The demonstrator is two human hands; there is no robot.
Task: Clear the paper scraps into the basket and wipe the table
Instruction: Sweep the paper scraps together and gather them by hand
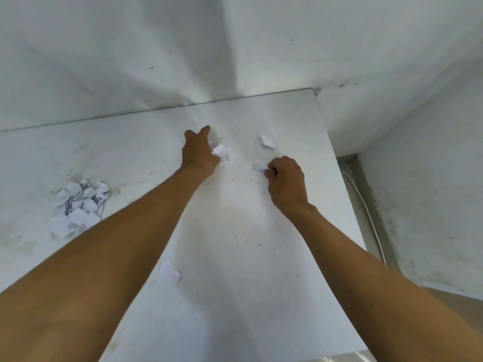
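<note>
Scraps are lying on the desk [235, 231] in four places, as we are counting them: a heap [78, 205] of many torn pieces out at nine o'clock, one loose scrap [170, 269] near us at six o'clock just beside our left forearm, one scrap [266, 142] at one o'clock toward the desk's far right corner, and the pieces our two hands are already working on. The heap is too jumbled for us to count piece by piece.

Our left hand [197, 155] is reaching to twelve o'clock with a crumpled white scrap [220, 152] showing at its thumb side; we are judging that it is grasping that scrap, though the fingers themselves are hidden. Our right hand [286, 178] is curling its fingers and pinching a small printed scrap [257, 166] at its fingertips.

The far scrap is sitting just beyond our right hand, so we are judging that hand the nearer one for it, while the heap is lying well apart on the left arm's side. No basket is showing, so we cannot tell which way the scraps are going.
</note>
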